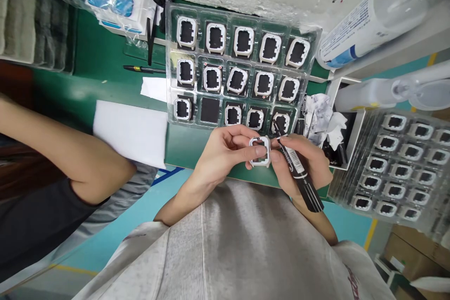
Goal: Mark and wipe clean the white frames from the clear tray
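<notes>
Between the thumb and fingers of my left hand (223, 152) is a small white watch case frame (259, 151), held in front of my chest. My right hand (304, 159) grips a black marker pen (297, 168) with a white label; its dark tip points up and away, and the fingertips come close to the frame's right side. Just beyond both hands lies a clear plastic tray (242, 9) with rows of similar white frames. One pocket (210, 110) in its nearest row shows only a dark pad.
Right of the tray, a white box (353, 143) holds crumpled paper. Stacked trays (333, 192) stand farther right, below a labelled bottle (351, 28). A white cloth (130, 133), a thin black pen (140, 69) and another person's arm (70, 145) are on the left.
</notes>
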The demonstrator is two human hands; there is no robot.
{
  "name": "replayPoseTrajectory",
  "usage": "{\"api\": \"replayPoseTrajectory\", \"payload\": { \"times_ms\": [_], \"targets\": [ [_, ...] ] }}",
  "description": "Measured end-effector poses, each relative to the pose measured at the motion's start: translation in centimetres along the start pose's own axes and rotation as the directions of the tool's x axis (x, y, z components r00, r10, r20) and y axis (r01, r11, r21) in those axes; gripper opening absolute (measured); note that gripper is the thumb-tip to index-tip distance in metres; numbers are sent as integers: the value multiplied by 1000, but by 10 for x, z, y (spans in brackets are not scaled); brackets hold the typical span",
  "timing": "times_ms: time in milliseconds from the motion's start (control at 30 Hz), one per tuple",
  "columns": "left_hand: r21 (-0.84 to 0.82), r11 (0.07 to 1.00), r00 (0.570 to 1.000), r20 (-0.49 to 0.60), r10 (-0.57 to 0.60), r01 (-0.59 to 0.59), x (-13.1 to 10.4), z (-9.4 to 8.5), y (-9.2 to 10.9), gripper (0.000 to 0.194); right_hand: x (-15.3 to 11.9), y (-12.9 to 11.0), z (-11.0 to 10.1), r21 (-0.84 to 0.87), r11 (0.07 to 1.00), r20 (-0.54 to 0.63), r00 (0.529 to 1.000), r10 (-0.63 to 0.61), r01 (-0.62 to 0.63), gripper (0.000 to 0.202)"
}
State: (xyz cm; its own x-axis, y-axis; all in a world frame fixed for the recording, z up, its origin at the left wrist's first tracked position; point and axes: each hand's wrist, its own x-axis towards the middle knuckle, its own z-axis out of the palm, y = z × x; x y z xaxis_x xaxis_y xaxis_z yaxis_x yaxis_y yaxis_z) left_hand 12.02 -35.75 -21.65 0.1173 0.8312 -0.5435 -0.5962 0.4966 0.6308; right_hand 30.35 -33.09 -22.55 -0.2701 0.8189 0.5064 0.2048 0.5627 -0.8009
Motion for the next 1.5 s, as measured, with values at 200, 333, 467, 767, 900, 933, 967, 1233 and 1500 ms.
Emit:
{"api": "replayPoseTrajectory", "payload": {
  "times_ms": [200,333,467,767,900,933,967,1233,1500],
  "targets": [
    [234,950,970,-78,231,-207,-2,-12,3,33,-3,8,1,-30,999,62,998,-20,22,50],
    [673,600,714,-150,684,-433,-4,-40,16,29,-6,15,6,-128,980,52,988,-145,151,48],
    [933,278,559,-108,822,-228,-1,-65,21,31,-6,17,10,-195,962,60,981,-184,193,43],
    [982,191,544,-161,824,1,-5,-65,21,21,-5,17,6,-264,934,103,970,-219,239,44],
    [982,68,528,-152,836,175,-11,-87,40,16,-4,18,7,-254,932,94,965,-244,260,45],
    [980,35,546,-139,826,197,-12,-94,44,20,-4,19,7,-252,931,94,964,-247,263,45],
    [979,6,570,-124,812,205,-12,-99,48,27,-4,19,7,-253,931,95,964,-248,264,44],
    [986,-43,640,-70,765,160,-5,-107,49,21,-4,16,5,-290,927,112,970,-215,239,44],
    [949,309,561,-224,797,-60,-4,-101,40,17,-5,19,2,-288,913,77,957,-279,290,49]
  ]
}}
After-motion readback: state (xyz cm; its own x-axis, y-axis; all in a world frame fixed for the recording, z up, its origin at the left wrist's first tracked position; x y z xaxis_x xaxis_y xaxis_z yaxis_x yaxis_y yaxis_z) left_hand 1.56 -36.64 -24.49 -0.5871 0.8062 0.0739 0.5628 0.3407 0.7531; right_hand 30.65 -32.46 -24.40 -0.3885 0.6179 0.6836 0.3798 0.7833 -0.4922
